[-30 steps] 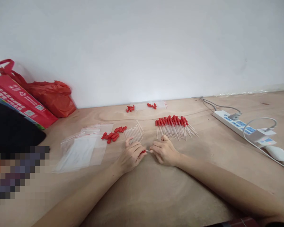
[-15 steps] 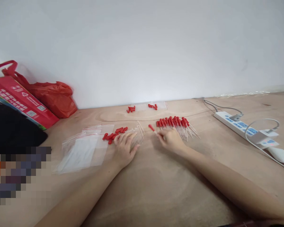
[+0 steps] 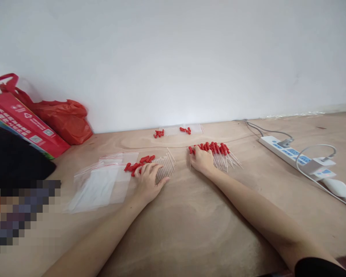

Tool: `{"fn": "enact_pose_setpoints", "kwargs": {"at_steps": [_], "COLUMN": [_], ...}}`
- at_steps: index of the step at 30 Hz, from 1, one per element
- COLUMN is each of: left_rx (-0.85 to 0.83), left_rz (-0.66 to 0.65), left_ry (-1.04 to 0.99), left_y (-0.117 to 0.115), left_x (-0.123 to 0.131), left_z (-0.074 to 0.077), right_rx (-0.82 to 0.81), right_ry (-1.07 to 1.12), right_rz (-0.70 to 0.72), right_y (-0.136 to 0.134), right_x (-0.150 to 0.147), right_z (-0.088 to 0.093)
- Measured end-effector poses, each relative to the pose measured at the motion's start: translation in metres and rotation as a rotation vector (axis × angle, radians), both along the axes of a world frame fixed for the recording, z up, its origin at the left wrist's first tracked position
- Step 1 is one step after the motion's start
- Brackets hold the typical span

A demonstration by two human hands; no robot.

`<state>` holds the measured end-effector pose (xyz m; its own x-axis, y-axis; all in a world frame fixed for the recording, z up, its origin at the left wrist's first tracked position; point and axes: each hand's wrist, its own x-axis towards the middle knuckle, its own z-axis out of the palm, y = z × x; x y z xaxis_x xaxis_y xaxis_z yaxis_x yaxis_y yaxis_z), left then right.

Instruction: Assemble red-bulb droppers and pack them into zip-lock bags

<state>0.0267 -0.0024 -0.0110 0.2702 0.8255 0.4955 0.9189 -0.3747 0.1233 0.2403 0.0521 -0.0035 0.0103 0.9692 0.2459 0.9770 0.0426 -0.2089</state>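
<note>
My left hand (image 3: 148,182) lies over the near side of some loose red rubber bulbs (image 3: 144,159) and the row of clear thin tubes (image 3: 166,163). Its fingers are spread and the thumb is held apart; what lies under the fingertips is hidden. To the right, the fingers of my right hand (image 3: 202,159) are closed on a red-bulbed dropper (image 3: 190,150) at the left end of a row. This row of droppers (image 3: 216,148) lies side by side, red bulbs away from me, thin tips toward me. My hand covers some of their tubes.
Clear zip bags (image 3: 103,182) lie left of the loose bulbs. Farther back, a few red bulbs (image 3: 159,133) sit beside a small bag (image 3: 171,130) near the wall. A white power strip (image 3: 285,148) with cables is at right; red bags (image 3: 66,119) stand at left.
My right hand has carried the red-bulbed dropper to the left end of the row and lowered it there. My left hand has shifted only slightly.
</note>
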Motion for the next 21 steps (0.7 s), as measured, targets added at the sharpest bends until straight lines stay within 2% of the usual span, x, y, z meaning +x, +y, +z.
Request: {"fn": "enact_pose_setpoints", "kwargs": {"at_steps": [7, 13, 17, 21], "left_rx": [0.034, 0.042, -0.049, -0.155], "left_rz": [0.122, 0.316, 0.295, 0.246], "left_ry": [0.017, 0.027, 0.093, 0.148], "left_y": [0.007, 0.03, 0.057, 0.079], "left_x": [-0.01, -0.021, -0.024, -0.022], "left_z": [0.0, 0.017, 0.025, 0.025], "right_rx": [0.0, -0.153, -0.213, -0.233], "right_ry": [0.103, 0.176, 0.154, 0.106], "right_rz": [0.103, 0.032, 0.004, 0.031], "right_y": [0.009, 0.026, 0.032, 0.031], "right_x": [-0.036, -0.068, -0.077, -0.082], "right_z": [0.007, 0.008, 0.009, 0.011]}}
